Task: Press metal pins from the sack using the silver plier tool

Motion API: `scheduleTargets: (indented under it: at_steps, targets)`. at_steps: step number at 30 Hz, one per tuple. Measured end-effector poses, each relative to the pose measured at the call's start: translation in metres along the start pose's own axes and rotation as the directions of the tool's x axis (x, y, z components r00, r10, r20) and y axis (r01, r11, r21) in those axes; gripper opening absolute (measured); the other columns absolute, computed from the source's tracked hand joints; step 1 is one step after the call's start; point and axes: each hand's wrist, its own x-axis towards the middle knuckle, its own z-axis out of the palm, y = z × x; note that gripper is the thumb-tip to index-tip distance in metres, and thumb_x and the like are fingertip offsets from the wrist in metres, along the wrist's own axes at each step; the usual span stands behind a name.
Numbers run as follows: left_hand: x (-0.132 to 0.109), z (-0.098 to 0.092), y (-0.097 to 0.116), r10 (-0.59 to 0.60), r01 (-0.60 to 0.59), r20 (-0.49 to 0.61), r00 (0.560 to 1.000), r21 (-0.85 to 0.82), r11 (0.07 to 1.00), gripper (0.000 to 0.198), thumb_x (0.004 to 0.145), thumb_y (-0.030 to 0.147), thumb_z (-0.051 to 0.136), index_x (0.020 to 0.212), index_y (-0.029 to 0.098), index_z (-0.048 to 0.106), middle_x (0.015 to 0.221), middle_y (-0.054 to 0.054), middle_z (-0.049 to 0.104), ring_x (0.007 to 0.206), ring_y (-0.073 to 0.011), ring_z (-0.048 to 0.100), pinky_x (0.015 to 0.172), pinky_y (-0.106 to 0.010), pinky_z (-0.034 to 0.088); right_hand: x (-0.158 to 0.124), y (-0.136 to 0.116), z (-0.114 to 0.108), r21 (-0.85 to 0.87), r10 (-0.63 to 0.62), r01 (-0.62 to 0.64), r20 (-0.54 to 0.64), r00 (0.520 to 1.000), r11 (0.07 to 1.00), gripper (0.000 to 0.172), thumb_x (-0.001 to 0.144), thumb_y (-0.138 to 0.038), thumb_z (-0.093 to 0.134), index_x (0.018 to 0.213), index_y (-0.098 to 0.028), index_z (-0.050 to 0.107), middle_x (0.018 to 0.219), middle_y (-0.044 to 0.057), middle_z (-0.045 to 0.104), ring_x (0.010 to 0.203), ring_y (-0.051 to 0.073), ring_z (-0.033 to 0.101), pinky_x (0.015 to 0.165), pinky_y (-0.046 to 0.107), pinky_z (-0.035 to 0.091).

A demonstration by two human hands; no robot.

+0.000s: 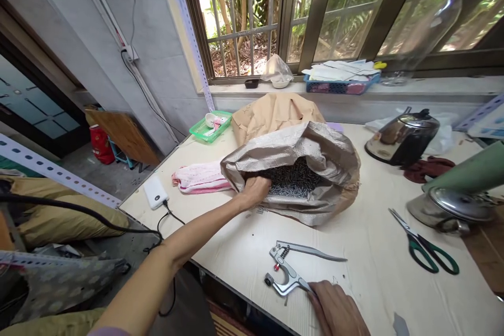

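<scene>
My left hand (255, 190) reaches into the mouth of a crumpled silver-lined paper bag (315, 142) full of small dark metal parts (295, 178). Its fingers are curled down into the parts, so what they hold is hidden. My right hand (336, 307) rests near the table's front edge, closed on the lower handle of silver snap pliers (289, 268). The pliers lie on the pale wooden table (374, 252) with their jaws pointing left and the upper handle spread open.
Green-handled scissors (425, 247) lie to the right. A metal kettle (405, 136), a dark red cloth (427, 168) and a green machine (464, 189) stand at the far right. A pink towel (199, 178), white power bank (155, 191) and green tray (210, 126) sit left.
</scene>
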Motion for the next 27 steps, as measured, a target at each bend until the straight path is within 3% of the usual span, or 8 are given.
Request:
scheduleTargets:
  at_steps: [3,5,8,11,16,27]
  targets:
    - [-0.036,-0.002,-0.009,0.076,-0.09,-0.077,0.994,-0.192,0.977,0.019,0.083,0.017,0.052,0.09,0.014,0.069,0.092,-0.007,0.07,0.084,-0.017,0.064,0.074,-0.023,0.047,0.004,-0.004,-0.002,-0.057,-0.012,0.013,0.01,1.0,0.998,0.02,0.091,-0.018,0.037,0.086,-0.021,0.056,0.067,0.0,0.055,0.065,0.015,0.053,0.064,0.029,0.037]
    - [-0.069,0.006,-0.016,0.064,-0.076,-0.042,0.997,-0.423,0.903,0.015,0.079,0.02,0.057,0.081,0.013,0.07,0.078,-0.004,0.07,0.071,-0.0148,0.063,0.064,-0.021,0.047,0.005,-0.009,-0.006,-0.087,-0.028,0.026,-0.013,1.0,0.996,0.022,0.09,-0.012,0.035,0.09,-0.019,0.056,0.073,0.003,0.059,0.07,0.016,0.054,0.068,0.03,0.038]
    - [-0.117,0.031,-0.025,-0.015,0.076,0.107,0.994,-0.599,0.797,0.014,0.075,0.023,0.061,0.076,0.013,0.071,0.068,-0.002,0.069,0.064,-0.0136,0.06,0.058,-0.02,0.045,0.006,-0.017,-0.013,-0.134,-0.088,0.08,-0.057,0.994,0.988,0.029,0.087,-0.004,0.031,0.097,-0.016,0.056,0.082,0.007,0.062,0.078,0.017,0.056,0.072,0.03,0.04]
    - [-0.149,0.058,-0.028,-0.014,0.04,0.046,0.999,-0.649,0.76,0.013,0.075,0.026,0.063,0.075,0.016,0.072,0.073,-0.003,0.07,0.069,-0.0141,0.06,0.064,-0.022,0.046,0.007,-0.025,-0.019,-0.187,-0.12,0.109,-0.049,0.991,0.976,0.033,0.086,-0.002,0.029,0.1,-0.015,0.055,0.086,0.008,0.064,0.08,0.017,0.056,0.074,0.03,0.041]
    - [-0.158,0.086,-0.021,-0.024,-0.048,-0.102,0.995,-0.653,0.756,0.015,0.079,0.03,0.063,0.071,0.02,0.072,0.072,-0.003,0.07,0.076,-0.0169,0.06,0.071,-0.027,0.047,0.01,-0.033,-0.028,-0.19,-0.099,0.099,0.01,0.995,0.977,0.036,0.085,-0.003,0.029,0.103,-0.017,0.056,0.087,0.008,0.064,0.078,0.017,0.055,0.073,0.031,0.041]
    - [-0.157,0.097,-0.012,-0.038,0.004,-0.04,0.998,-0.629,0.777,0.012,0.077,0.027,0.065,0.07,0.021,0.072,0.072,-0.002,0.07,0.076,-0.0169,0.06,0.07,-0.026,0.048,0.006,-0.033,-0.026,-0.177,-0.068,0.074,0.038,0.997,0.981,0.036,0.084,0.0,0.031,0.103,-0.017,0.056,0.089,0.008,0.063,0.081,0.018,0.054,0.074,0.03,0.038]
